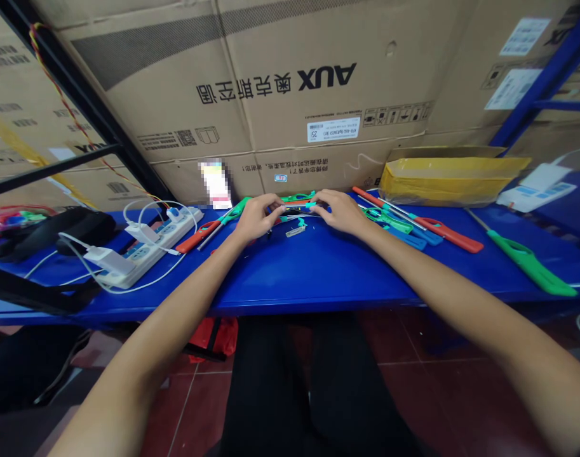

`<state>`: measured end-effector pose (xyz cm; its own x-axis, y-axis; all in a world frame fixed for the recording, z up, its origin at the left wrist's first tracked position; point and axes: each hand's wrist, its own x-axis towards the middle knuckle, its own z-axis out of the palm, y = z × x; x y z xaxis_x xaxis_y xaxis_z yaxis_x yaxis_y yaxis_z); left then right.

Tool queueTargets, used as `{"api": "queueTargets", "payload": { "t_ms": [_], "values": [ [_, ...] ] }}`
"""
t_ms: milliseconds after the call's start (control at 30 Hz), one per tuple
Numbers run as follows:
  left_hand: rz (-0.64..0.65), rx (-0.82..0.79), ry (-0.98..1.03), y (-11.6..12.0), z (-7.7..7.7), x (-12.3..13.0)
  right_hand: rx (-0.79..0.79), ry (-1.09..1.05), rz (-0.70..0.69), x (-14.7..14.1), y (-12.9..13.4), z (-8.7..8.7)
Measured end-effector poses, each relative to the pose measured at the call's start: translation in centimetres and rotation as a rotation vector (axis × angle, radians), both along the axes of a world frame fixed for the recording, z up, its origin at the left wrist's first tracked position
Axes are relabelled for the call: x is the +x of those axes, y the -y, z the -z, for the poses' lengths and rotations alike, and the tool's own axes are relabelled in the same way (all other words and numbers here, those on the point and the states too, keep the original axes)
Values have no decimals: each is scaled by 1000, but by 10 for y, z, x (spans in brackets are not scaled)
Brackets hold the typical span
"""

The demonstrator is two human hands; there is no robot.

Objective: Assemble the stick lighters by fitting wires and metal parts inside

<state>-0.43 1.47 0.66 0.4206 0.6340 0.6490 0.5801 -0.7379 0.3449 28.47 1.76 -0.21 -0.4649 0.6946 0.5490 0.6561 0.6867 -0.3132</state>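
Note:
My left hand [260, 217] is at the back of the blue bench, fingers curled and tips together. What it pinches, if anything, is too small to make out. Opposite it, my right hand [340, 212] has its thumb and fingertips closed on a small turquoise plastic part [310, 205]. A dark, thin piece lies between the two hands. In front of them is a small metal piece [295, 232] with a turquoise bit [302, 222] beside it. Long-nosed gas lighters lie around: a red one [194, 239] by my left hand, and a red one [454, 236] and a green one [532, 263] to the right.
A white power strip [144, 254] with chargers and cables lies left on the blue bench [290, 279]. A blurred-out phone-like object [216, 184] leans on the large carton [280, 38]. A yellow-taped box [442, 181] and white adapter [540, 187] stand at right.

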Motion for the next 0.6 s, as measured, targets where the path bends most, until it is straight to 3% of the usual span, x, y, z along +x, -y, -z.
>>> {"api": "queueTargets", "payload": {
  "t_ms": [600],
  "values": [
    [-48, -170, 110, -8, -20, -34, -6, -49, -16, 7, -9, 0]
  ]
}}
